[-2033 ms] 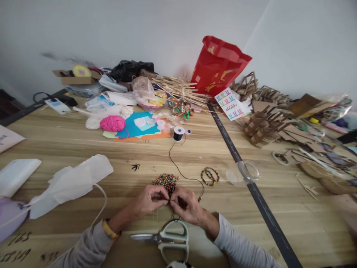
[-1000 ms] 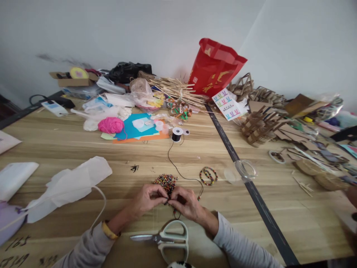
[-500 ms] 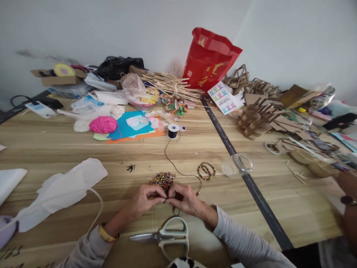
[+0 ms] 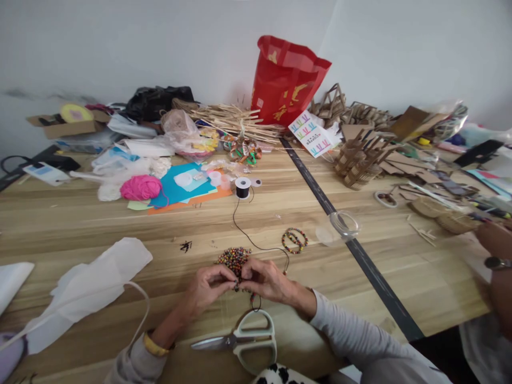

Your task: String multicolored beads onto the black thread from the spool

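My left hand and right hand meet fingertip to fingertip just this side of the bead pile. Fingers of both curled tight, pinched onto the black cord and something very small between them; too small to tell whether it is a bead. Cord runs from my right hand up across the wood to the black spool, which stands upright.

Open room: bare wood left of my hands as far as the white plastic bag. Scissors lie flat just below my wrists, blades pointing left, close to the near table edge. Right of the pile, a finished beaded bracelet, then a clear round lid touching the dark seam that runs diagonally across the tables.

Surface: light wooden tabletop, scribbled marks. Far edge crowded: pink yarn ball on blue paper, bundle of wooden sticks, red bag against the white wall, cardboard pieces at right. Another person's arm with a wristwatch at the far right edge.
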`<move>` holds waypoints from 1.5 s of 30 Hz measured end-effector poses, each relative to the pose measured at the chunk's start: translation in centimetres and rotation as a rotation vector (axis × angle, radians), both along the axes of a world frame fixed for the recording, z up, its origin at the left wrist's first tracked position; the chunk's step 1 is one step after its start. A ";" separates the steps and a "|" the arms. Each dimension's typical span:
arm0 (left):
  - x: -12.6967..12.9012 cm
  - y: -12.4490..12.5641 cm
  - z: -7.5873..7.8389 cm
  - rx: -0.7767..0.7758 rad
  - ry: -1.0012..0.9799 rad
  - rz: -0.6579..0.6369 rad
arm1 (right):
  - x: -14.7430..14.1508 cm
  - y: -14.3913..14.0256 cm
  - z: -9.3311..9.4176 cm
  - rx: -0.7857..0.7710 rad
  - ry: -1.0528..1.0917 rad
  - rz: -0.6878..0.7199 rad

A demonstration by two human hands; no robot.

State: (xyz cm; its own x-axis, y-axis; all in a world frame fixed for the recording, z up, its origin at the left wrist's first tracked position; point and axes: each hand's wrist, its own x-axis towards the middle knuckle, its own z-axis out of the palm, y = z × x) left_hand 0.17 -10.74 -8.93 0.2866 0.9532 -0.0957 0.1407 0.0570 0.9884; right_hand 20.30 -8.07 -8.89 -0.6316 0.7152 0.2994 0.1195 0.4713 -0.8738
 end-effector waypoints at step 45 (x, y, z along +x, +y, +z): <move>1.0 -0.2 -0.4 0.057 0.018 0.088 | -0.5 -1.2 3.8 0.179 -0.045 0.021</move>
